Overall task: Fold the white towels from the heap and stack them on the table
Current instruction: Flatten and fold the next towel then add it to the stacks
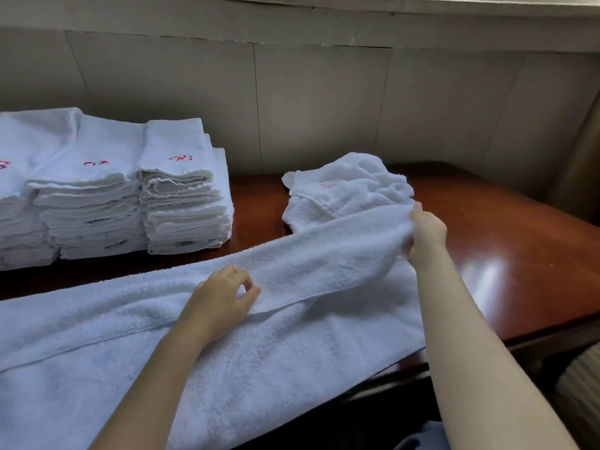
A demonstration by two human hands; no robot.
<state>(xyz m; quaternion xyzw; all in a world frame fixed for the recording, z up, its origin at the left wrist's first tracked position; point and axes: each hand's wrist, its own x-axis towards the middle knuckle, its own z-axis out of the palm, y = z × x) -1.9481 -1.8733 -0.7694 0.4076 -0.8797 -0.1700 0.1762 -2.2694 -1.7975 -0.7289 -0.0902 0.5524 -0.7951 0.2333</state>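
Many folded white towels are already stacked on the shiny brown wooden table, a small heap is left, and one long towel is pinched by the left hand and right hand.

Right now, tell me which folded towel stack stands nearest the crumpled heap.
The rightmost stack, with the red embroidery on top; only bare table separates it from the heap. The other stacks sit further left.

Glossy wooden table, panelled wall
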